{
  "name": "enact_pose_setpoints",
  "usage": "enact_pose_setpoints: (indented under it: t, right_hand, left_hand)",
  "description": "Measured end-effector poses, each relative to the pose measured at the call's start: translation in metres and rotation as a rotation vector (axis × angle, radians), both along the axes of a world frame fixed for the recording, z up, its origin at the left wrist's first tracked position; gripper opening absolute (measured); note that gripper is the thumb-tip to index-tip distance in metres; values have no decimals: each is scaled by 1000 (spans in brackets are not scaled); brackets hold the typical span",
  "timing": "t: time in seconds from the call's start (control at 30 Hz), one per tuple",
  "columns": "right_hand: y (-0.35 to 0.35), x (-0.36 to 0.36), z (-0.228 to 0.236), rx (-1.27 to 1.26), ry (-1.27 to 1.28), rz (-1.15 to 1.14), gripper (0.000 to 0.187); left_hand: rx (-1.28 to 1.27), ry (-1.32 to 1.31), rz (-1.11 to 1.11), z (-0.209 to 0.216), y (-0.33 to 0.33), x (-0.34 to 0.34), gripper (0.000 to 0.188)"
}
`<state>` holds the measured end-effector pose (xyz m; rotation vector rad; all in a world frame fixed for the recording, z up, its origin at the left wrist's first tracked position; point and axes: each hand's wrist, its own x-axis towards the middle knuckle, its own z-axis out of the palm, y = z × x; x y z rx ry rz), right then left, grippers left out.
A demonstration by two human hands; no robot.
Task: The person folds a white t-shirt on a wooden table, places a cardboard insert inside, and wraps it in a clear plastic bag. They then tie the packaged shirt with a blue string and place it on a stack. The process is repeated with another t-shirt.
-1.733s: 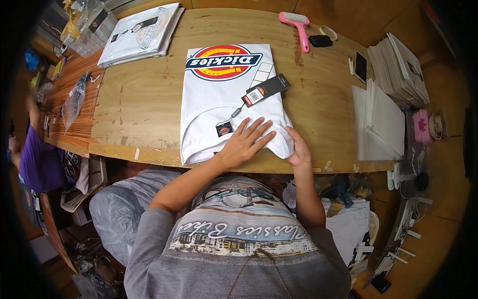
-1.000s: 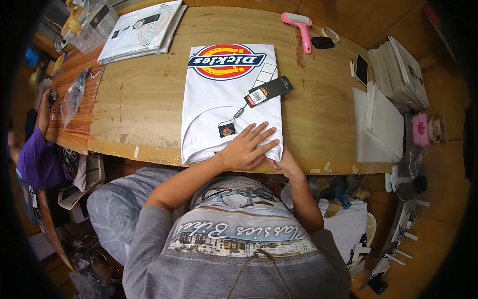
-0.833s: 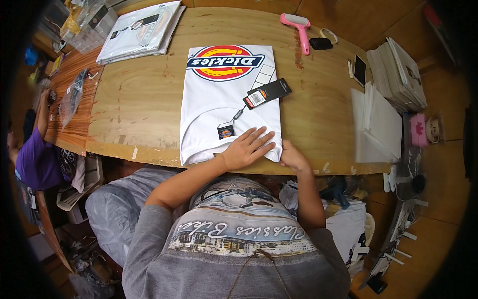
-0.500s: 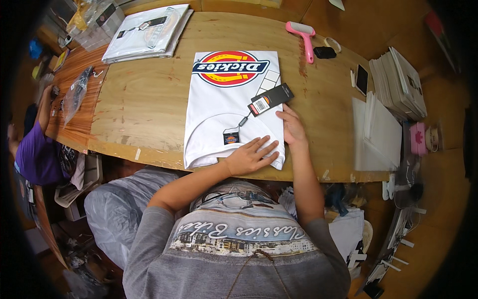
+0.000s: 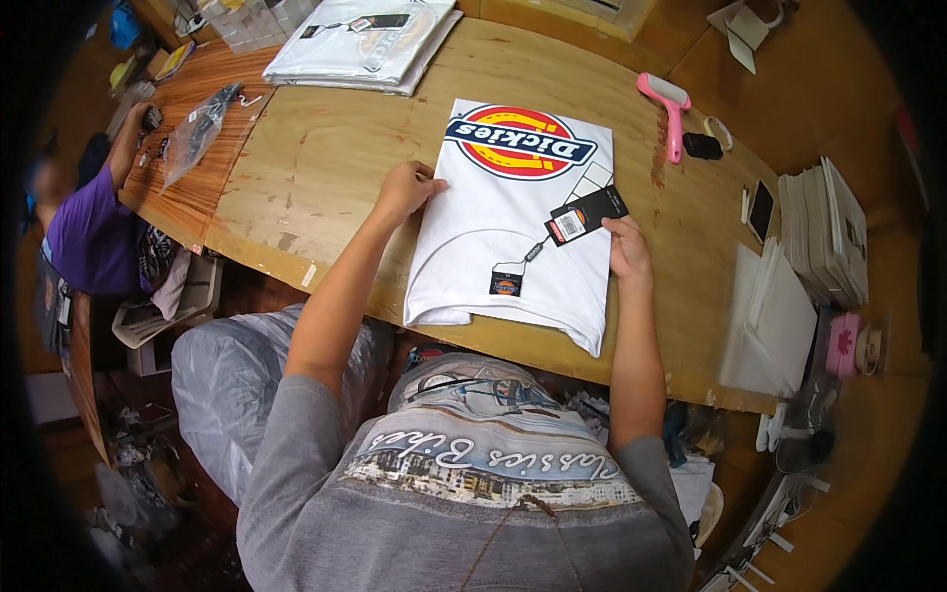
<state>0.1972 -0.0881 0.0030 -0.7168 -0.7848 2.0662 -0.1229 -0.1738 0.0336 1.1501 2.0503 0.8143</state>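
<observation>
The person's left hand (image 5: 406, 192) no longer lies flat near the right collar corner of the folded white shirt (image 5: 464, 212); its fingers now grip the left edge. The right hand (image 5: 628, 249) has moved from that corner up the right edge, beside the black hang tag (image 5: 597, 211).

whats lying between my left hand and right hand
The folded white T-shirt lies between your left hand and right hand, its black hang tag on top near the right hand; the head view shows this.
</observation>
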Motion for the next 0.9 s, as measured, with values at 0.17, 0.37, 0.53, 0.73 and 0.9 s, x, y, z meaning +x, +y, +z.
enact_pose_setpoints:
  t: [0.17,0.37,0.53,0.73,0.9]
  right_hand:
    - [11,2,-10,20,86,13,33]
    - [16,-16,-12,-7,-30,22,30]
    - [18,-19,-12,196,-400,-140,33]
    - [-27,-1,38,107,-886,-194,65]
    - [-100,36,22,230,-914,-182,63]
  left_hand:
    - [-9,-295,25,3,8,2,26]
    - [22,-879,26,-18,9,14,48]
    - [32,-1144,-48,-12,7,14,48]
    - [289,-95,83,-9,-27,13,55]
    - [-119,19,-24,15,-113,29,56]
